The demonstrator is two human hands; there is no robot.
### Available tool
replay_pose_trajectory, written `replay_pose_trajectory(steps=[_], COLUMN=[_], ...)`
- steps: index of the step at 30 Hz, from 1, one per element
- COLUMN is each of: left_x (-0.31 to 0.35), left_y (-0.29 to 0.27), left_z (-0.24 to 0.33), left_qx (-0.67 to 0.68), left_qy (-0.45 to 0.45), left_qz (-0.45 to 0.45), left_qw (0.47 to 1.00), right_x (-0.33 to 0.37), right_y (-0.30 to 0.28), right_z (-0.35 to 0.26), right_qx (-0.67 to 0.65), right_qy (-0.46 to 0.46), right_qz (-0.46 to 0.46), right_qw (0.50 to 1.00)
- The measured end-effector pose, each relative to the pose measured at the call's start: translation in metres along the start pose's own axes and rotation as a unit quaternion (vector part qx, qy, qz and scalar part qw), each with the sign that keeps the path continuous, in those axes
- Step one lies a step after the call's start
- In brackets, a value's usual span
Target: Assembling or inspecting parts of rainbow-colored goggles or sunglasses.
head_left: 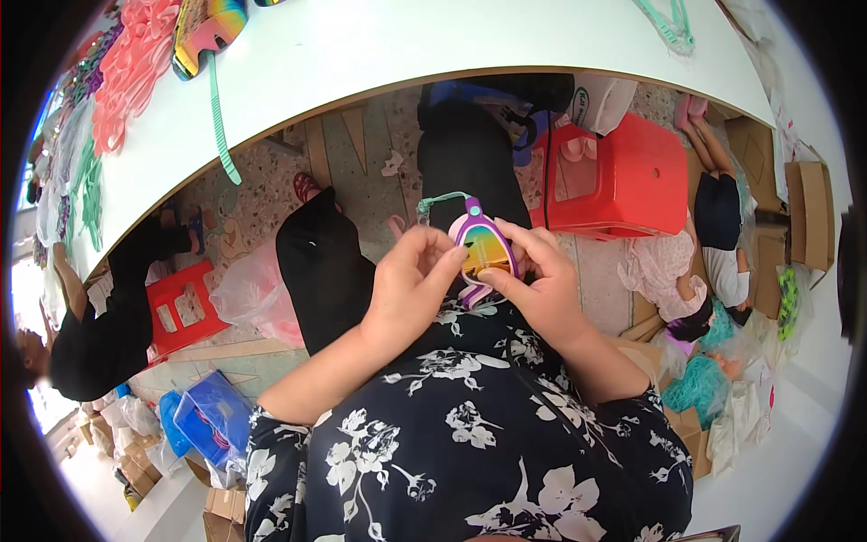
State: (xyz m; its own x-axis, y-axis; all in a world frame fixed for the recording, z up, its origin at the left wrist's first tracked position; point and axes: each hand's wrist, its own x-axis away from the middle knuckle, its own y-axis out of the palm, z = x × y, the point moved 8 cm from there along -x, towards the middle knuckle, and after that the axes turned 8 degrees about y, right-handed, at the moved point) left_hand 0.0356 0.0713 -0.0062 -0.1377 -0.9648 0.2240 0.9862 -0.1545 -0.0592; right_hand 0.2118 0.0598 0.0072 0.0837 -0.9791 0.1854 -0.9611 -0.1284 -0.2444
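A pair of swim goggles [488, 251] with a purple and white frame and rainbow-mirrored lens is held above my lap, turned on end. My left hand [411, 282] pinches its left edge, the thumb on the lens. Around the right side curl the fingers of my right hand [547, 282], its thumb pressing the lower lens. From the top end runs a short teal strap [444, 197]. Part of the goggles' lower end is hidden by my thumbs.
Ahead is a white table [379, 45] with mirrored goggles [208, 34], pink straps [135, 63] and a mint strap [673, 32]. A red stool [632, 181] stands right, near two people, one in a pink top [659, 271]. Another person [99, 348] sits left, by a plastic bag [257, 289].
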Motion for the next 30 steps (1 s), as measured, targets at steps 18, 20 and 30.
replay_pose_trajectory(steps=[18,20,30], left_x=[0.023,0.032,0.018], left_y=[-0.011,-0.017,-0.025], left_z=[0.028,0.047,0.064], left_qx=[-0.11,-0.3,-0.405], left_qy=[0.109,0.233,0.441], left_qz=[0.02,0.012,-0.11], left_qw=[0.988,0.925,0.793], right_x=[-0.036,-0.043,-0.032], right_y=[0.016,0.03,0.039], right_z=[-0.008,-0.016,-0.04], right_qx=[0.045,0.039,0.036], right_qy=[0.015,-0.007,-0.112], right_qz=[-0.108,-0.181,-0.116], right_qw=[0.993,0.983,0.986])
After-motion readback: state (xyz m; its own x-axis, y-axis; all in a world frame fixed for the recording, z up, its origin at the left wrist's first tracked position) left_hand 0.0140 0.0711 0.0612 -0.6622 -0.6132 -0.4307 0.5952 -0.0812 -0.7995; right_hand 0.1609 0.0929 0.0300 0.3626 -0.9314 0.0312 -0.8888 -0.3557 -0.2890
